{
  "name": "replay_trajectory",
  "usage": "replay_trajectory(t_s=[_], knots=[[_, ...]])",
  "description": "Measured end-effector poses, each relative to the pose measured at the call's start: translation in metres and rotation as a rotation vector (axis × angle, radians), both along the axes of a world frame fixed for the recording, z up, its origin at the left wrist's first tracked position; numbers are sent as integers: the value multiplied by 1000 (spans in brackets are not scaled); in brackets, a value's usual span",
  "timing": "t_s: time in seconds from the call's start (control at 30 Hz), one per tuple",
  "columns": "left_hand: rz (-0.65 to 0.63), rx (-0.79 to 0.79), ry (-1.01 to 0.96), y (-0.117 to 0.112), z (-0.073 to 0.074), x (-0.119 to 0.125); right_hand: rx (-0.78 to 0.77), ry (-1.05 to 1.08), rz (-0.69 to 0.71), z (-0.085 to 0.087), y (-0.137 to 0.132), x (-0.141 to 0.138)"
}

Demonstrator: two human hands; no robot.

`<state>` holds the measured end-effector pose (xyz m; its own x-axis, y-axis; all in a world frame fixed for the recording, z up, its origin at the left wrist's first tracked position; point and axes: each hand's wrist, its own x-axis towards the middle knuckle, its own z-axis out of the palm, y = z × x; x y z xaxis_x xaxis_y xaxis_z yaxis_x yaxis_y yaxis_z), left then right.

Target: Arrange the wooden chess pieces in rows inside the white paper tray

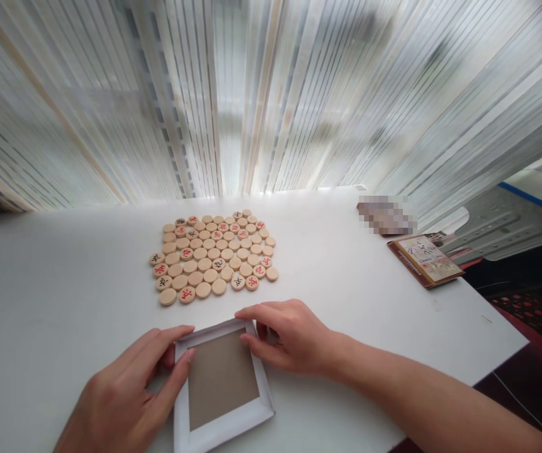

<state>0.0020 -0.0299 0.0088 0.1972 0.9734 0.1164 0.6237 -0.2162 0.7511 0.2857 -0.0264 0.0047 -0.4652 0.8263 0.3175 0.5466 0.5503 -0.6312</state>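
Observation:
A shallow white cardboard box lid (231,424) with a grey-brown inside faces up at the near edge of the view. My left hand (131,384) pinches its far left corner, thumb on the inner rim and fingers outside. At the far right corner my right hand (286,333) grips the rim the same way, between thumb and index finger. Just beyond the lid lie round wooden Chinese chess pieces (214,253), packed close together in rough rows. Some show red or black characters; most have a plain face up. Neither hand touches the pieces.
The white table (63,283) runs back to a striped string curtain (233,94). Toward the right edge lie a small printed booklet or box (424,259) and a pixelated item (386,215). A grey chair back (511,220) stands beyond that edge.

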Motion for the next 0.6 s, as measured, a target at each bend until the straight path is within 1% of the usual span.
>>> replay_trajectory(t_s=[0.13,0.2,0.27,0.47,0.6], knots=[[-2,64,59,-2,5,3,40,76,-20,1,1,1],[9,113,72,-3,8,5,68,119,-56,3,1,1],[13,125,87,-4,11,6,99,150,-105,6,1,3],[26,89,87,-2,19,5,158,180,-182,11,3,6],[30,56,83,2,20,2,172,201,-247,13,5,9]])
